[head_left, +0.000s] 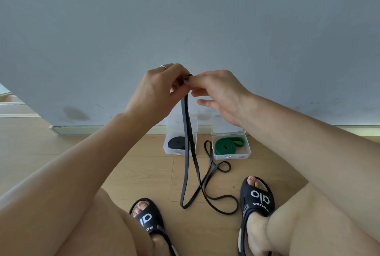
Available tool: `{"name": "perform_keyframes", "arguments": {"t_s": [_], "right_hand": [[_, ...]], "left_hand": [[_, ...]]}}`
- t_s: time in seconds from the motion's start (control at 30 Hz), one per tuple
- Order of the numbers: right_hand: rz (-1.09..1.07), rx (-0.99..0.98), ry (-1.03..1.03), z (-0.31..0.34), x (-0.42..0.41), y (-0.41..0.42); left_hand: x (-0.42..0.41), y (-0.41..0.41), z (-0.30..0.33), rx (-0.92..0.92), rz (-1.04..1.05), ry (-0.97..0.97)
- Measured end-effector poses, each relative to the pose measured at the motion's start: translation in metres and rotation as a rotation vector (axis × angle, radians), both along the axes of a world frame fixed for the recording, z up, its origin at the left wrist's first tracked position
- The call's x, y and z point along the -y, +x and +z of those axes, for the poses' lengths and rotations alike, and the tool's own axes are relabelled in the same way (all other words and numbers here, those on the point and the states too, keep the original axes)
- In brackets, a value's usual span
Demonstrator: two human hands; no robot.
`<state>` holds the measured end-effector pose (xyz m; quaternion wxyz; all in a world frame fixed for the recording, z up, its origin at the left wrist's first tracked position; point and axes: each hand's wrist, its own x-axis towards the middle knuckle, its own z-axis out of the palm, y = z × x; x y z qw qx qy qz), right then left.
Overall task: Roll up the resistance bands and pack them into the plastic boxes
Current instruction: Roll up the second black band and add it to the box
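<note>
Wood floor [144, 169], pinched black band [188, 132]

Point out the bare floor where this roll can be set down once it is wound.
Bare wood lies left of the clear box holding the black roll, up to the wall's baseboard. A narrow strip runs between both boxes. It is crowded between the sandals, where the black band's loops trail, and before the green band's box.

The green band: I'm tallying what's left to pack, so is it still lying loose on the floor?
No, the green band sits rolled up inside the right-hand plastic box by the wall.
</note>
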<state>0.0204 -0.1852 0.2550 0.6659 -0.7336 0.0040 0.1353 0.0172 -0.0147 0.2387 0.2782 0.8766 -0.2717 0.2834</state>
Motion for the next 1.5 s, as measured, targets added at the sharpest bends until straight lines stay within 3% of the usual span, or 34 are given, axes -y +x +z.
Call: {"name": "perform_keyframes", "arguments": {"t_s": [0.4,0.7,0.77,0.93,1.1,1.33,1.5], "right_hand": [[0.079,-0.194,0.279,0.000,0.006,0.001],[0.064,-0.226,0.267,-0.004,0.009,0.005],[-0.003,-0.074,0.161,-0.005,0.005,0.005],[-0.133,0.410,-0.418,-0.004,-0.005,-0.003],[-0.105,0.453,-0.568,0.002,-0.011,-0.010],[-0.114,0.281,-0.488,-0.001,-0.014,-0.003],[-0.087,0.146,-0.242,0.001,-0.011,0.005]], "left_hand": [[0.005,0.001,-0.003,-0.059,0.033,-0.109],[0.001,0.000,0.001,0.023,0.020,0.120],[0.000,0.001,0.002,0.014,0.016,0.145],[0.001,0.001,0.004,-0.026,0.044,0.297],[0.002,0.000,0.006,-0.014,0.069,0.441],[0.000,-0.003,0.010,0.019,0.040,0.523],[-0.003,0.000,0.008,0.005,0.068,0.399]]}}
